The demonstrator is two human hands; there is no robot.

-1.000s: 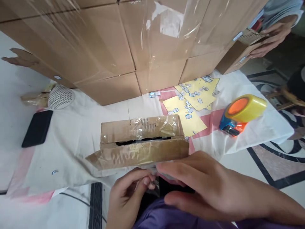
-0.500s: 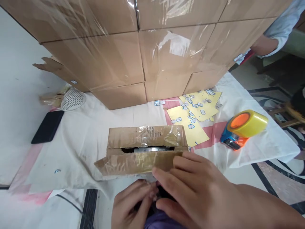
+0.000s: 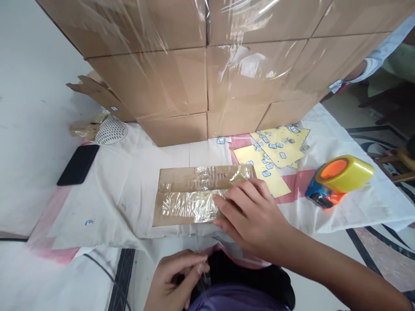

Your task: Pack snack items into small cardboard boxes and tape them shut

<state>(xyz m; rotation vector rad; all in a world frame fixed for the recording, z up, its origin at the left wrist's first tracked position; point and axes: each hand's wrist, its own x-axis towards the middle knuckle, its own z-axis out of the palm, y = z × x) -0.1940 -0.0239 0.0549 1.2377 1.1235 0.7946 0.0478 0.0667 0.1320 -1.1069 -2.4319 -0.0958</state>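
Observation:
A small cardboard box (image 3: 175,209) with its two top flaps folded down lies on the cloth-covered table in front of me. Shiny clear tape (image 3: 188,207) runs wrinkled across the flaps. My right hand (image 3: 249,211) rests on the box's right part, fingers spread over the front flap and thumb at its front edge. Below the table edge, close to my lap, my left hand (image 3: 183,276) is closed in a pinch. A see-through strip of tape (image 3: 205,280) hangs from its fingertips.
Stacked cartons (image 3: 168,82) wrapped in clear film stand behind. To the right lie yellow sheets (image 3: 279,181) with small stickers and a tape dispenser (image 3: 337,177). At left are a black phone (image 3: 78,165) and a white perforated object (image 3: 112,129). Another person's sleeve (image 3: 379,54) shows at right.
The box's raised front flap has gone down and its dark opening is covered. My right hand has moved up onto the flap, away from my left hand, which stays low.

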